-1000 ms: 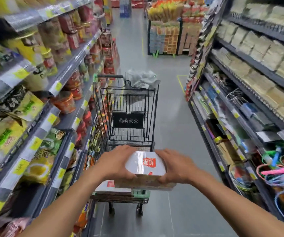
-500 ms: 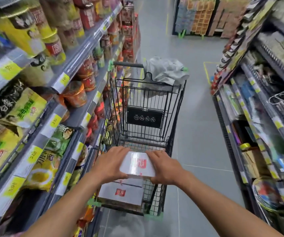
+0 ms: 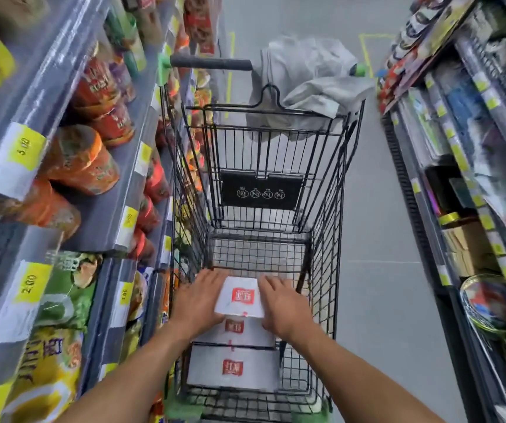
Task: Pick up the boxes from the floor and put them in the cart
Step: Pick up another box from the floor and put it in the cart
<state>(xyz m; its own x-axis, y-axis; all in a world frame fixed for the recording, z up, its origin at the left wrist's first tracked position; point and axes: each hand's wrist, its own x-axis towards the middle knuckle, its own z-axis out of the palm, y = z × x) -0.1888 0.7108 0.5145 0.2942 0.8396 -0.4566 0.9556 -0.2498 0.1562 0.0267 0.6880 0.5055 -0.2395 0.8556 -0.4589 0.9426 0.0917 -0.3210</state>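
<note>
The white box (image 3: 239, 297) was pressed between the left grip (image 3: 198, 300) and the right grip (image 3: 282, 309). Fingers lay nearly straight along its two sides and the thumbs were hidden. It sat inside the cart (image 3: 347, 209), right over the stacked boxes (image 3: 233, 367) below the grips; whether it touched them could not be told.

It looked like stiff, light cardboard with a glossy skin, probably slick, so squeezing opposite sides low down seemed the safest hold.

Wire walls stood close outside each grip, leaving little room for knuckles. Beyond the grips the basket floor lay bare as far as the grey bag (image 3: 306, 83). The shelf (image 3: 108, 215) crowded the cart outside the left grip.
</note>
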